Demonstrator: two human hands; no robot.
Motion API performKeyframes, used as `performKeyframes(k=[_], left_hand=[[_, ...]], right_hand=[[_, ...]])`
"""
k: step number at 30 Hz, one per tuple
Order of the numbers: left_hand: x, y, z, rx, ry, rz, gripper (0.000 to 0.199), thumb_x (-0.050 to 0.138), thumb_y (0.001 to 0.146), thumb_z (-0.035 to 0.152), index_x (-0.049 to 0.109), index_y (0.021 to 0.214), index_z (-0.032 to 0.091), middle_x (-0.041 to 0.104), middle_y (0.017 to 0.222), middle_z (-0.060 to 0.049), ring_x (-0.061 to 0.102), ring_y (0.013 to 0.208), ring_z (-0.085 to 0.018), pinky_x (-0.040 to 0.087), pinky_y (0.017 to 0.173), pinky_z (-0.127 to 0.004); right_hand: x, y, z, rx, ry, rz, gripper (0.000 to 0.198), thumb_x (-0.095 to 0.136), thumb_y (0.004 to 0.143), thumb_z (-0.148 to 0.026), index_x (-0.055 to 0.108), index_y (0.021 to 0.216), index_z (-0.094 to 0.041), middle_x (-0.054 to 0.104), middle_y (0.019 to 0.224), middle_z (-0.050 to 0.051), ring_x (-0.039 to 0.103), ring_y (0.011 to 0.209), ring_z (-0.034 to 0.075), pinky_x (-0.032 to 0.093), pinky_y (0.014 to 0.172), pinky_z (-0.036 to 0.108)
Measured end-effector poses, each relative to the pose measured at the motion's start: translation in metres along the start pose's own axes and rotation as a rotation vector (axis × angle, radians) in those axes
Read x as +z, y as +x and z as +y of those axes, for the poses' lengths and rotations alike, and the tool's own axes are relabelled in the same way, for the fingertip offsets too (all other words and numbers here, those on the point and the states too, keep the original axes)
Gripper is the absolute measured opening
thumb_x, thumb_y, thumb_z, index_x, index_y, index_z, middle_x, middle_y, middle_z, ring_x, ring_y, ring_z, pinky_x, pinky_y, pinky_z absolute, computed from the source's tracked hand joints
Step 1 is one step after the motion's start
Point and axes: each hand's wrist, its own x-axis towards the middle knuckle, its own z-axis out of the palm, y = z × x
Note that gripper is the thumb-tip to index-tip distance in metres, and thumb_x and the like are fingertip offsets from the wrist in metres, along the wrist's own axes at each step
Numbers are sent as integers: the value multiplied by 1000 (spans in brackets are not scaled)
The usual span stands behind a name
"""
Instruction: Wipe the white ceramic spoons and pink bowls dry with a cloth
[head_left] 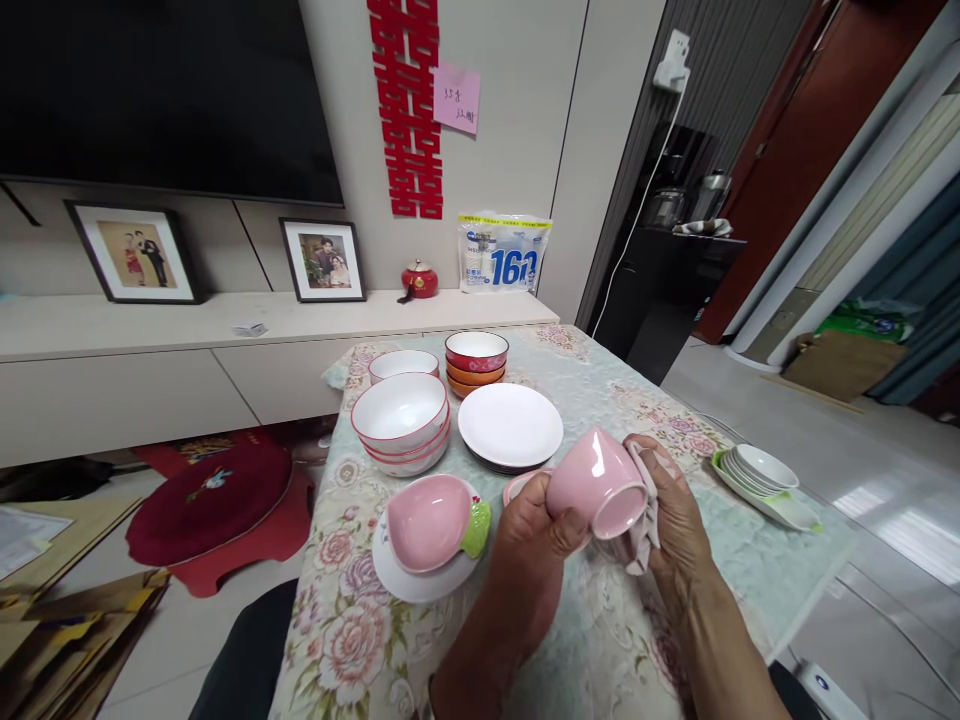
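Observation:
My left hand (531, 545) is wrapped round the near side of a glossy pink pointed bowl (589, 475), its foot ring turned towards me. My right hand (679, 520) presses a pale pink cloth (642, 540) against the bowl's right side. Partly hidden behind my left hand is a pink-rimmed dish (516, 490) on the table. To the left, a pink peach-shaped bowl (427, 520) with a green leaf handle rests on a white plate (420, 590). White plates (510, 425) are stacked just beyond my hands.
Red-rimmed white bowls (401, 415) are stacked at the left, with red and orange bowls (477, 362) behind. Small white dishes (761, 470) sit on a leaf-edged plate (795, 515) near the table's right edge. A red stool (217, 490) stands left of the flowered tablecloth (352, 640).

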Motion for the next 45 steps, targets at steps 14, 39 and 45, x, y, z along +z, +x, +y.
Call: performKeyframes(k=[14, 39, 45], left_hand=[[-9, -2, 2, 45, 630, -10, 17, 63, 85, 31, 53, 78, 19, 46, 78, 2, 40, 74, -16, 34, 70, -31], [-9, -2, 2, 136, 543, -64, 23, 68, 87, 34, 54, 76, 19, 45, 77, 2, 39, 72, -15, 34, 68, -28], [-15, -1, -10, 94, 388, 9, 20, 70, 87, 34, 59, 86, 18, 45, 79, 2, 40, 73, -14, 35, 69, -27]], right_hand=[[4, -23, -19, -681, -743, -312, 9, 69, 89, -25, 75, 96, -26, 73, 107, 6, 66, 106, 25, 50, 94, 39], [9, -10, -5, -115, -246, -23, 25, 76, 82, -45, 70, 90, -22, 78, 85, 4, 75, 77, 26, 60, 66, 37], [12, -23, -6, -377, -554, -8, 21, 69, 89, -42, 74, 96, -23, 78, 105, 9, 73, 96, 29, 59, 78, 41]])
